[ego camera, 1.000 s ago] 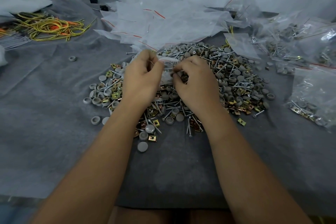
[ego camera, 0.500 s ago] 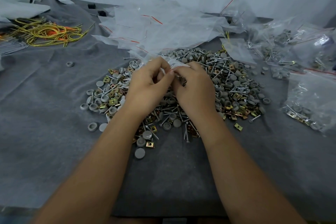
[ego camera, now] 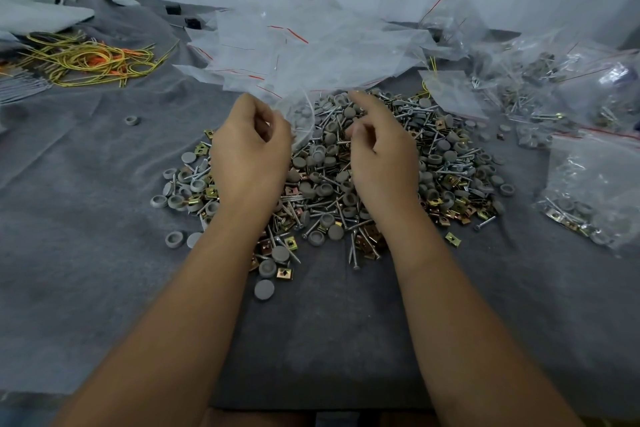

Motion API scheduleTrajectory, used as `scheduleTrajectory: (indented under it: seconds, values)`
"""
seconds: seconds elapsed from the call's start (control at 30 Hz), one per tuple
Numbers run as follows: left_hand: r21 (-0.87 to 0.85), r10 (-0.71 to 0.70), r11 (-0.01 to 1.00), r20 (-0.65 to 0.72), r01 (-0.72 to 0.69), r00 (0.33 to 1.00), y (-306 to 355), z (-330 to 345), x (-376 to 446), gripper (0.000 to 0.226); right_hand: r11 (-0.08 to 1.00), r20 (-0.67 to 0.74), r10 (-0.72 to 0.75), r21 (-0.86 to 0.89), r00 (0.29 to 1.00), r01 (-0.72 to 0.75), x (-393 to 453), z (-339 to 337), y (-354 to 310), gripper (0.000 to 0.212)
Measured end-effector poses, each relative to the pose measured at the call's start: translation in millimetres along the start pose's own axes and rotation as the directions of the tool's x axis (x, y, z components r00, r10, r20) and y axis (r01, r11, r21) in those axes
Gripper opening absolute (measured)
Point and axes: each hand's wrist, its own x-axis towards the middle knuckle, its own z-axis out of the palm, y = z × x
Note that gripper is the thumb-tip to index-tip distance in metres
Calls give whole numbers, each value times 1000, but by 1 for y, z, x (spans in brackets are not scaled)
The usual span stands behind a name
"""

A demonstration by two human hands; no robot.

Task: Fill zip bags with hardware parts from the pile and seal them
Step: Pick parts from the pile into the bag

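Pinching the edge of a clear zip bag point(ego camera: 300, 121), the left hand point(ego camera: 250, 152) holds it just above the far side of the pile of hardware point(ego camera: 346, 184), thumb and curled fingers closed on the film. The right hand point(ego camera: 379, 152) hovers beside it over the pile with fingers loosely curled; whether its grip has anything between thumb and forefinger I cannot tell from here. The pile sits near the middle of the counter point(ego camera: 86, 218), which is draped in grey felt: grey caps, screws and brass-coloured clips all heaped together.

That bag looks thin, limp and slippery, so I would judge it wants holding at the mouth, one lip in each hand, or it will fold shut on itself. The screws are pointed and could prick the film; the caps look light and likely to roll.

Empty bags point(ego camera: 304, 45) with red seal stripes lie heaped toward the far edge, filled bags point(ego camera: 588, 191) toward the right edge, yellow wires point(ego camera: 86, 59) toward the far left corner. No brand, label or readable writing shows anywhere.
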Motion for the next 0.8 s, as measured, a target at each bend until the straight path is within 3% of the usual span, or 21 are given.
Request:
scheduleTrajectory:
  seconds: [0.2, 0.4, 0.8]
  values:
    - [83, -101, 992, 50, 96, 994, -2, 0, 3, 20, 944, 139, -72, -310, 988, 113, 1, 3, 4, 23]
    - [147, -171, 977, 126, 152, 977, -3, 1, 5, 20, 846, 309, -128, -461, 942, 266, -3, 7, 8, 38]
    - [159, -171, 976, 140, 149, 975, -4, 3, 5, 22, 854, 298, -121, -455, 947, 252, -1, 7, 7, 18]
